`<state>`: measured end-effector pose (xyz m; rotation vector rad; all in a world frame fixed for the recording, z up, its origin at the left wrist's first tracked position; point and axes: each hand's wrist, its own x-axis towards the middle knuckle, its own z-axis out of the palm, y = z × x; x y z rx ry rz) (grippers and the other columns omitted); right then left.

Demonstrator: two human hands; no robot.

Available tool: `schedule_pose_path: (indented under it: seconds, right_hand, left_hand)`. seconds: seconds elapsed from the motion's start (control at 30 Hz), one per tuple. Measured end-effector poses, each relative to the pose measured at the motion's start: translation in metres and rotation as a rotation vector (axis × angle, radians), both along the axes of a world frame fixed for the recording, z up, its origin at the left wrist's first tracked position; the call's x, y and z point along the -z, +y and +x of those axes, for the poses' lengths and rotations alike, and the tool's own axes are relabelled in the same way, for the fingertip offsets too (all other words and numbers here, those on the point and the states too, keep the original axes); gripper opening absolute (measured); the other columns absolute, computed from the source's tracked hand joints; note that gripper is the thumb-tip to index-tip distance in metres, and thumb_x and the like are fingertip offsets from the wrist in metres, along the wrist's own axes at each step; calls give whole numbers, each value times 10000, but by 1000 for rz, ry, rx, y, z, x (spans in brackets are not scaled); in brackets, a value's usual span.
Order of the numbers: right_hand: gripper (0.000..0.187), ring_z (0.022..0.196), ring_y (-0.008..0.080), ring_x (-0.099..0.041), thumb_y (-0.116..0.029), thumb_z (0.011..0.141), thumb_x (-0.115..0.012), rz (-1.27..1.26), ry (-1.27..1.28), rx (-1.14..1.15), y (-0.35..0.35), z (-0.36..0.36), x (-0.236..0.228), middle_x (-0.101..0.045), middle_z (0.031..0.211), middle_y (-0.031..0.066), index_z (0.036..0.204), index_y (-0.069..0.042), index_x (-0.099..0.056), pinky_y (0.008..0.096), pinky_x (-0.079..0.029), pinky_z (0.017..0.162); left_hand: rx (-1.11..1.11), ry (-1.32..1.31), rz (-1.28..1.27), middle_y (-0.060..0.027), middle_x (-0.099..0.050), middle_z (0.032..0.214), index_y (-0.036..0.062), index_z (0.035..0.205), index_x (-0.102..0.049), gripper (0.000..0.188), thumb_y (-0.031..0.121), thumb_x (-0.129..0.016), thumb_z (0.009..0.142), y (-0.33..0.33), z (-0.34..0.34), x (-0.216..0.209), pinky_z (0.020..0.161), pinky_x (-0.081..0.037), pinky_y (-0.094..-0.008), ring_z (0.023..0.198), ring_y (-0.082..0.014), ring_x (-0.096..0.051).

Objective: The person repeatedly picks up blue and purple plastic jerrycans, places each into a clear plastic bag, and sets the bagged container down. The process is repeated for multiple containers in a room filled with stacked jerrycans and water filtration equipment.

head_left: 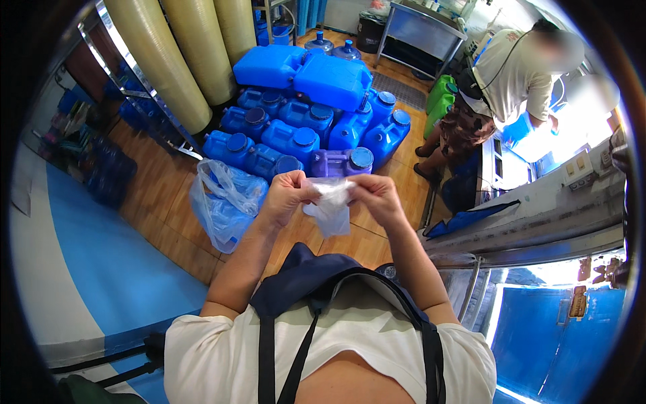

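Between my two hands, in front of my chest, is a small piece of thin, clear plastic film (pixel 330 209). My left hand (pixel 291 195) pinches its left edge. Fingers of my right hand (pixel 375 196) grip its upper right corner, and the lower part hangs loose and crumpled. Just beyond my hands stands a purple jug (pixel 330 163) with a blue cap. Near my left forearm sits a clear plastic bag (pixel 225 202) with bluish contents that I cannot make out.
Several blue jugs (pixel 289 137) stand ahead, with two more (pixel 333 79) lying on top. Tall tan cylinders (pixel 161 60) and a metal frame (pixel 134 87) rise at the left. Another person (pixel 501 74) bends over a bright counter at the right, near green jugs (pixel 440 101). A metal sink (pixel 420 34) is behind.
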<state>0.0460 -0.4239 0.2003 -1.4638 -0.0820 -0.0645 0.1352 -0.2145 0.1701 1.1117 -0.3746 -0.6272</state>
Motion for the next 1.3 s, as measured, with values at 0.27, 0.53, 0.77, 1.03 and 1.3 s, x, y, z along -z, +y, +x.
schedule_pose_path:
  seconds: [0.27,0.53,0.77,1.03,1.3]
  right_hand:
    - [195,452,95,-531,-140,903,-581,242,66,204,-41,9,3,-636,673,46,982,18,-664,206,-429,414]
    - [428,943,151,-602,-107,817,-666,37,-27,-73,26,28,10,-635,1064,101,1209,0,-528,243,-449,798]
    - [202,799,157,-648,-123,910,-541,340,120,-27,53,95,0,-662,932,88,1046,7,-616,303,-549,646]
    - [443,990,214,-595,-242,919,-563,512,171,-528,184,194,-57,-586,1123,122,1276,-6,-448,371,-486,868]
    - [1096,1358,261,-267,-496,634,-804,-209,10,-1048,140,229,70,-294,1466,152,1445,-37,-227,385,-202,1103]
  left_hand:
    - [43,-79,74,-8,-644,749,77,741,-579,159,101,-723,805,-6,-2,-43,611,-447,-178,695,-55,-588]
    - [-6,-52,34,-21,-658,821,62,842,-609,63,88,-666,845,15,1,-42,657,-481,-204,758,-73,-614]
    - [-349,-51,-206,-104,-611,1050,41,1142,-496,410,132,-705,802,114,44,-21,877,-481,-312,965,-181,-604]
    - [-37,-135,337,-117,-365,1389,42,1392,-322,876,371,-783,725,98,12,41,1075,-269,-381,1282,-231,-357]
    - [-843,364,-454,-91,-643,1086,54,1167,-549,372,336,-526,926,232,103,-5,821,-533,-368,967,-229,-639]
